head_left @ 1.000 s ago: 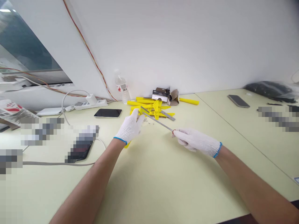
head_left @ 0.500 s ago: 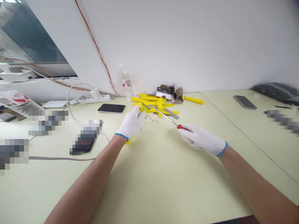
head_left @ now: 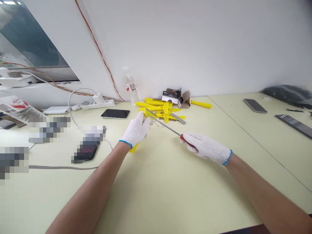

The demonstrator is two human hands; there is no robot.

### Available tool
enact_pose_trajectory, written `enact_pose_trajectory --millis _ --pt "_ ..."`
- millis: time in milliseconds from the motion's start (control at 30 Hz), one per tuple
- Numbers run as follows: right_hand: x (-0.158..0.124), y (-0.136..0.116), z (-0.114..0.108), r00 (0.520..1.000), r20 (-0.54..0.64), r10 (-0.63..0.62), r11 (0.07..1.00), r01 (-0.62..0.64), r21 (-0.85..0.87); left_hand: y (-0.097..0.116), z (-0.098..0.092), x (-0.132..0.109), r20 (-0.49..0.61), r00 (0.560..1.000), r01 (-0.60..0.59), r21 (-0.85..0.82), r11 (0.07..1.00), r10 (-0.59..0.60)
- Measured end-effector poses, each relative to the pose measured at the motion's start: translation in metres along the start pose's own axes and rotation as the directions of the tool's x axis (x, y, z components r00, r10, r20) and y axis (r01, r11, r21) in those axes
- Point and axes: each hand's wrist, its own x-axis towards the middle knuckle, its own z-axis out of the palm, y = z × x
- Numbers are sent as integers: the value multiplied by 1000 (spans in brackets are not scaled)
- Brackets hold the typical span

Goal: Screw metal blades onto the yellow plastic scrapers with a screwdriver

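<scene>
1. At the table's (head_left: 170, 195) middle, left gloved hand (head_left: 135, 130) pinches a yellow plastic part (head_left: 149, 113)
2. Right gloved hand (head_left: 206, 148) wrapped around the red handle (head_left: 182, 137) of a screwdriver (head_left: 165, 126), steel shaft reaching across to that part, hands apart
3. Tiny screws (head_left: 156, 123) just beside left fingers (head_left: 143, 122)
4. Pile of yellow plastic pieces (head_left: 163, 110) behind, black phone (head_left: 115, 113) to its left, water bottle (head_left: 131, 89) beyond

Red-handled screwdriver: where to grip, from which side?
Grip the red handle from the near side, fingers wrapped round it, as the right hand does: it is the thick end, nearest the person, while the thin steel shaft runs away toward the yellow plastic part.
</scene>
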Motion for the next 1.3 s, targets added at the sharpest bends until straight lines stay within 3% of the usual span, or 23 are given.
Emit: enact_pose_trajectory --millis 567,867,1100,1200,1300 --pt "-5 -13 2 992 35 119 983 -123 139 3 1 -1 18 999 34 28 999 -34" --pt "-7 -17 -2 961 195 194 841 -265 472 -4 0 3 10 1000 -12 116 993 11" --pt "-8 -14 -1 973 60 223 953 -230 195 -6 -1 5 12 996 -93 165 982 93" --pt "-8 -13 -1 974 70 215 939 -226 259 -5 -1 4 10 995 -96 183 979 96" --pt "-9 -14 -2 969 166 182 882 -236 408 -7 -3 4 8 997 -78 195 978 78"
